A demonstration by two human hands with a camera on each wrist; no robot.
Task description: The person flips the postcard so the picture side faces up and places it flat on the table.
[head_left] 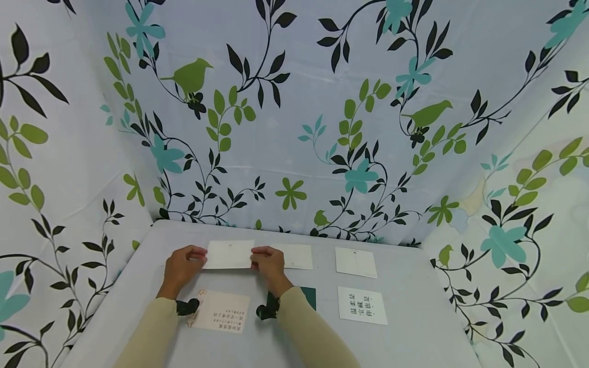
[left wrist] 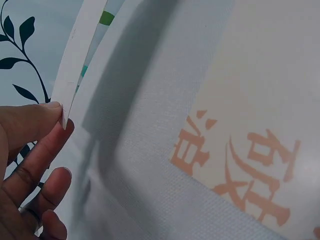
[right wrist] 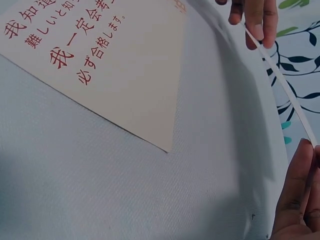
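Observation:
Both hands hold a blank white card (head_left: 229,255) by its two short sides, near the far part of the table. My left hand (head_left: 183,267) pinches its left edge between thumb and forefinger, as the left wrist view shows up close. On the opposite edge, my right hand (head_left: 270,267) pinches the card with fingers and thumb. Seen edge-on in the right wrist view, the white card (right wrist: 287,87) is lifted off the cloth and casts a shadow. Below it on the table lies a cream card (head_left: 222,312) with reddish Chinese and Japanese characters.
Right of the held card lies another white card (head_left: 299,256). Farther right are a white card (head_left: 356,262) with a small mark and a card with black characters (head_left: 362,305). A dark green card (head_left: 309,296) is partly covered by the right arm. Patterned cloth (head_left: 294,128) hangs around the table.

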